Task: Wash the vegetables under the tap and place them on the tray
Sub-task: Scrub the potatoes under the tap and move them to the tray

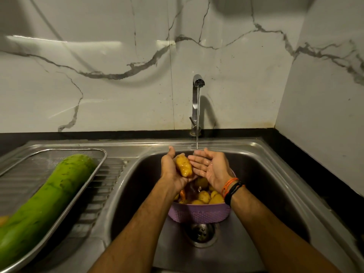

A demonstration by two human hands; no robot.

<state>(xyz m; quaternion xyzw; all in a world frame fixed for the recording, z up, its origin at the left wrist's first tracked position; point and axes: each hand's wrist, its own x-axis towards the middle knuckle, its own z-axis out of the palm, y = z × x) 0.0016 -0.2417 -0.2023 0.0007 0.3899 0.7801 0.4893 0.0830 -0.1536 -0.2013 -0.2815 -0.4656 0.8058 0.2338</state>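
Under the tap (198, 81), potato (184, 166) in cupped left grip (173, 170); right grip (211, 167) released beside it.

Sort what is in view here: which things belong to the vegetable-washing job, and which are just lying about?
Part of the job:
- potato cradled in the left hand
- right hand, open under the stream
- running tap
- purple basket of vegetables in the sink
- tray holding the green gourd

Just there:
- drain
- wrist bands
- marble wall
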